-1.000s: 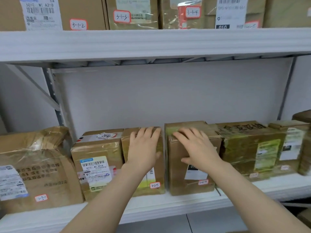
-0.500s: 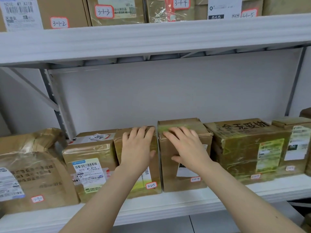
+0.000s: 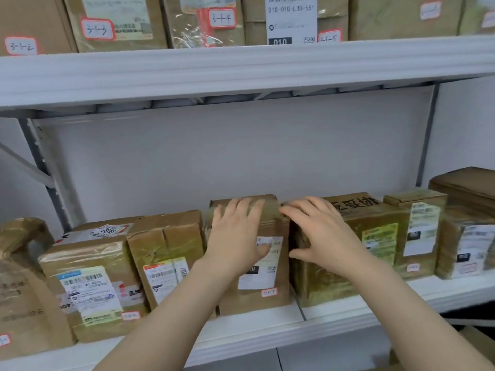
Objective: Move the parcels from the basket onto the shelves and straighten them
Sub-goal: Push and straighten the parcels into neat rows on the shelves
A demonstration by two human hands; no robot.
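A row of brown cardboard parcels stands on the lower white shelf (image 3: 267, 334). My left hand (image 3: 235, 236) lies flat, fingers straight, on the top front of the upright parcel with a white label (image 3: 257, 298). My right hand (image 3: 318, 234) presses, fingers spread, on the top front corner of the tape-wrapped parcel with black printed characters (image 3: 332, 279) just to its right. These two parcels stand side by side, touching near the top. The basket is out of view.
Left of my hands stand a small taped parcel (image 3: 166, 253), a labelled parcel (image 3: 91, 285) and a large crumpled one (image 3: 21, 290). To the right are two more parcels (image 3: 417, 231) (image 3: 466, 247). The upper shelf (image 3: 241, 73) carries several numbered parcels.
Both hands have shifted one parcel to the right: the left from the small taped parcel to the white-labelled one, the right from that one to the tape-wrapped parcel. The view has moved closer.
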